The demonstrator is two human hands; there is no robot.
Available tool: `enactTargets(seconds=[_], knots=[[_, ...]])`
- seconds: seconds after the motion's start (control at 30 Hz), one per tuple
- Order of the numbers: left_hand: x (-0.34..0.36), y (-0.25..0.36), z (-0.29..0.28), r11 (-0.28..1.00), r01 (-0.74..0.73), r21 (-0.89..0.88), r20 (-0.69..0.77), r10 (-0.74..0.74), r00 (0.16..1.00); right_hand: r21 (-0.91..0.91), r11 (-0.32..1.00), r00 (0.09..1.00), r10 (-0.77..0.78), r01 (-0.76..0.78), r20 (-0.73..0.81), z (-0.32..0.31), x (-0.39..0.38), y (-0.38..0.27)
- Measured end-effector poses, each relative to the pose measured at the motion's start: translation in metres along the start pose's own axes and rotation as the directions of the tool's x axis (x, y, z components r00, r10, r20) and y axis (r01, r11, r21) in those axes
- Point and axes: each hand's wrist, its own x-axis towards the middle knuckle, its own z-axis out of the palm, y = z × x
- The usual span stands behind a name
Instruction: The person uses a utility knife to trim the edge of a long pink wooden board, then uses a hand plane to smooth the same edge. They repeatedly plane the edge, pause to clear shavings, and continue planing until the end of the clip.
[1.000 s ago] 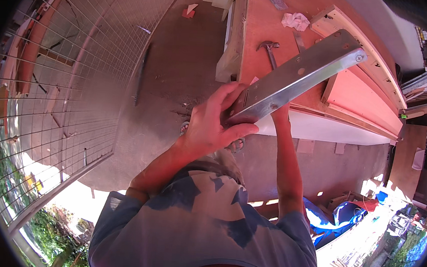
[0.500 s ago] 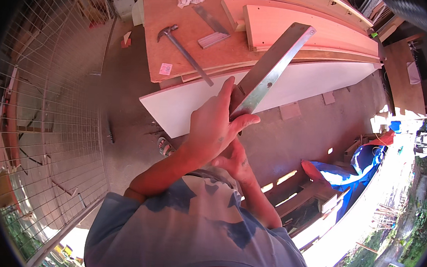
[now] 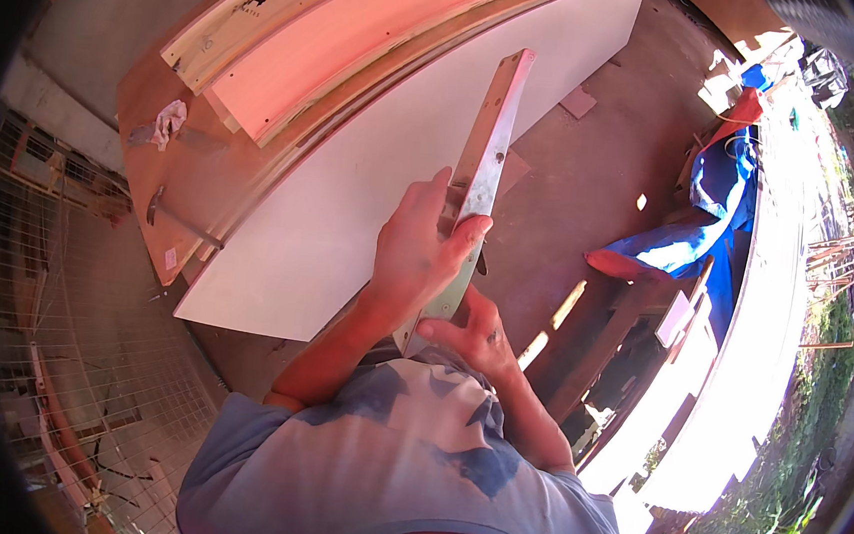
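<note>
A long silver metal bar (image 3: 488, 141) with holes and bolts along it points away from me, held out in front of my body. My left hand (image 3: 413, 251) is closed on its middle, thumb along the side and fingers at the left edge. Lower down, my right hand (image 3: 472, 336) grips the near end, partly behind the bar. A small dark piece juts from the bar beside my left thumb; I cannot make out what it is. Beyond my hands lies a long white panel (image 3: 300, 227).
A wooden worktable (image 3: 140, 159) holds a hammer (image 3: 156, 206), a crumpled rag (image 3: 169, 124) and long boards (image 3: 313, 57). Wire mesh (image 3: 54, 288) stands at the left. At the right are a blue tarp (image 3: 712, 219), wood pieces and bright sunlight on greenery.
My view has swung rightward, so the table now sits upper left. The bar points more straight ahead. My right hand has come down to grip its near end.
</note>
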Motion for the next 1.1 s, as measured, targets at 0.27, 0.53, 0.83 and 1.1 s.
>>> enactTargets(seconds=[0.27,0.53,0.83,1.1], knots=[[0.109,0.02,0.106,0.996,-0.091,0.015,0.151,0.087,0.985,0.203,0.979,0.995,0.011,0.009,-0.095,-0.125,0.022,-0.035],[0.277,0.047,0.204,0.99,-0.134,0.043,0.176,0.124,0.977,0.333,0.943,0.992,0.062,-0.021,-0.111,-0.275,0.119,-0.091],[0.456,0.07,0.342,0.991,-0.081,-0.107,0.364,0.115,0.924,0.113,0.993,0.955,0.009,0.025,-0.297,-0.443,0.209,-0.174],[0.575,0.08,0.521,0.968,-0.249,-0.019,0.438,0.232,0.869,0.029,1.0,0.94,-0.001,0.012,-0.342,-0.644,0.237,-0.219]])
